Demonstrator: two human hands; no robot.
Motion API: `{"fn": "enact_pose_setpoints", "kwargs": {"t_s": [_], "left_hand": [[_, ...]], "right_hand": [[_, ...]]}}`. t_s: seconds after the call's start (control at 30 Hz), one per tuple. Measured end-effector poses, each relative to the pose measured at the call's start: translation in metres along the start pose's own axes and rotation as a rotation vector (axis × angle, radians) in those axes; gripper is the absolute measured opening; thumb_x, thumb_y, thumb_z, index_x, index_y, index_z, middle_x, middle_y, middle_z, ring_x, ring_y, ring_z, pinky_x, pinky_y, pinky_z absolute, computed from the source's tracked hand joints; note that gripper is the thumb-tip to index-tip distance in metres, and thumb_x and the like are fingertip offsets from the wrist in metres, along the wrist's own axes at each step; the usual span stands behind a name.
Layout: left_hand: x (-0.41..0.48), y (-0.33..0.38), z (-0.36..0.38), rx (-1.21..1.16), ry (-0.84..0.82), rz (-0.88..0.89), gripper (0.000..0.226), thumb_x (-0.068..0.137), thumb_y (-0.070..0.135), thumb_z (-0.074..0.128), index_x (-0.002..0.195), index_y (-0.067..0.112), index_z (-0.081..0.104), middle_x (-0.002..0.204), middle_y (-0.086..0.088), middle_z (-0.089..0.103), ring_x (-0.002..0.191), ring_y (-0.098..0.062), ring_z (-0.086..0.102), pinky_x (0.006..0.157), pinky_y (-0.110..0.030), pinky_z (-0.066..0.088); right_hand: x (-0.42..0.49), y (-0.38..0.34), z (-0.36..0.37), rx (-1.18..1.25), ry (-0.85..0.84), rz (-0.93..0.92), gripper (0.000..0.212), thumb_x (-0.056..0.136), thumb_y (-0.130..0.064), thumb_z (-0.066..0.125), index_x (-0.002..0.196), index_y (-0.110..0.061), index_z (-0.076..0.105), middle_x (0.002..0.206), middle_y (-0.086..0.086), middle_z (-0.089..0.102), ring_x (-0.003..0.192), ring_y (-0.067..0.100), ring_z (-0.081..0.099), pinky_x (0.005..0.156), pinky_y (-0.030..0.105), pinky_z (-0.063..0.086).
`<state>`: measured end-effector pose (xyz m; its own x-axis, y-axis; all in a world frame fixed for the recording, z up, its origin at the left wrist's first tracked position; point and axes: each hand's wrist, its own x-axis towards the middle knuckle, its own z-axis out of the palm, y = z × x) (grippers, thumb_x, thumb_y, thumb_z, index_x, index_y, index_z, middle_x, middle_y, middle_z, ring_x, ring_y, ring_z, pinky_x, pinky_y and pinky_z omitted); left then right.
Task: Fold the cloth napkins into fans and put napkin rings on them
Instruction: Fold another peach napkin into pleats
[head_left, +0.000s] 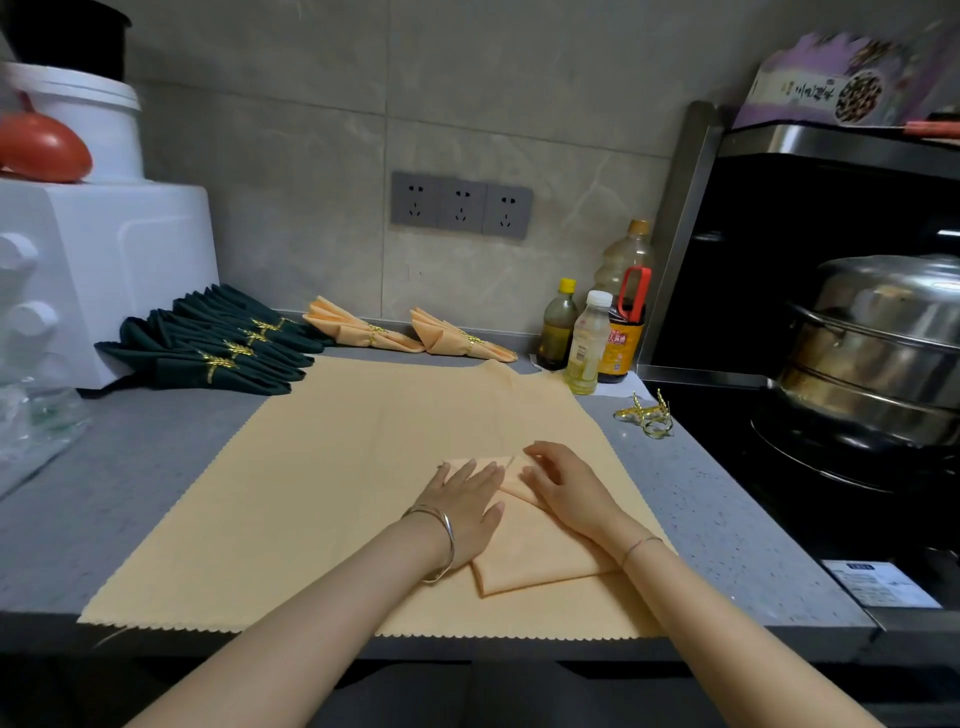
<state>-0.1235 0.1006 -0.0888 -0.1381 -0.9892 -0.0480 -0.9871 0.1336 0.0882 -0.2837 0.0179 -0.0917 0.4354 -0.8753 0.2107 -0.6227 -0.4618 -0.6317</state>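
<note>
The folded napkin (540, 556) is lying under both hands, long axis running wrists-to-fingertips, left hand (462, 512) pressing it flat and open, right hand (566, 488) arching bent fingers on the far fold, grip unclear.

Both bare forearms reach forward. The left hand (462, 506) lies flat, palm down, with straight fingers; the right hand (566, 486) is just beside it, fingers slightly bent.
</note>
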Motion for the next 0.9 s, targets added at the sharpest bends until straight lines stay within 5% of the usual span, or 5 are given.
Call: {"fn": "enact_pose_setpoints", "kwargs": {"t_s": [0.17, 0.37, 0.73, 0.9], "left_hand": [[0.001, 0.001, 0.001, -0.016, -0.005, -0.008, 0.054, 0.104, 0.033, 0.015, 0.153, 0.017, -0.001, 0.161, 0.006, -0.003, 0.147, -0.015, -0.005, 0.119, -0.037, -0.006], [-0.001, 0.002, 0.0, -0.035, -0.004, -0.007, 0.054, 0.104, 0.032, 0.015, 0.153, 0.017, -0.001, 0.16, 0.007, -0.003, 0.147, -0.014, -0.005, 0.119, -0.036, -0.005], [-0.017, -0.003, -0.006, -0.17, 0.117, 0.091, 0.062, 0.1, 0.052, 0.019, 0.151, 0.031, -0.01, 0.159, 0.011, -0.01, 0.146, -0.01, -0.014, 0.119, -0.033, -0.007], [-0.055, -0.004, -0.015, -0.071, 0.122, 0.194, 0.094, 0.066, 0.091, 0.022, 0.145, 0.04, 0.023, 0.148, 0.015, 0.021, 0.137, -0.007, 0.014, 0.112, -0.025, 0.008]], "right_hand": [[-0.034, -0.002, -0.02, -0.021, -0.157, -0.155, 0.032, 0.101, -0.021, 0.042, 0.128, -0.02, 0.058, 0.133, -0.016, 0.05, 0.122, -0.006, 0.041, 0.095, -0.003, 0.023], [-0.081, 0.019, -0.045, -0.058, -0.201, -0.142, 0.034, 0.101, -0.033, 0.036, 0.131, -0.041, 0.05, 0.128, -0.042, 0.039, 0.125, -0.023, 0.028, 0.103, 0.002, 0.021], [-0.11, 0.017, -0.065, -0.283, -0.167, -0.249, 0.039, 0.089, -0.059, 0.044, 0.126, -0.046, 0.048, 0.123, -0.036, 0.048, 0.113, -0.014, 0.044, 0.093, 0.01, 0.038], [-0.108, 0.016, -0.064, -0.355, -0.15, -0.307, 0.029, 0.087, -0.058, 0.051, 0.107, -0.038, 0.053, 0.117, -0.027, 0.053, 0.109, -0.007, 0.045, 0.088, 0.008, 0.033]]}}
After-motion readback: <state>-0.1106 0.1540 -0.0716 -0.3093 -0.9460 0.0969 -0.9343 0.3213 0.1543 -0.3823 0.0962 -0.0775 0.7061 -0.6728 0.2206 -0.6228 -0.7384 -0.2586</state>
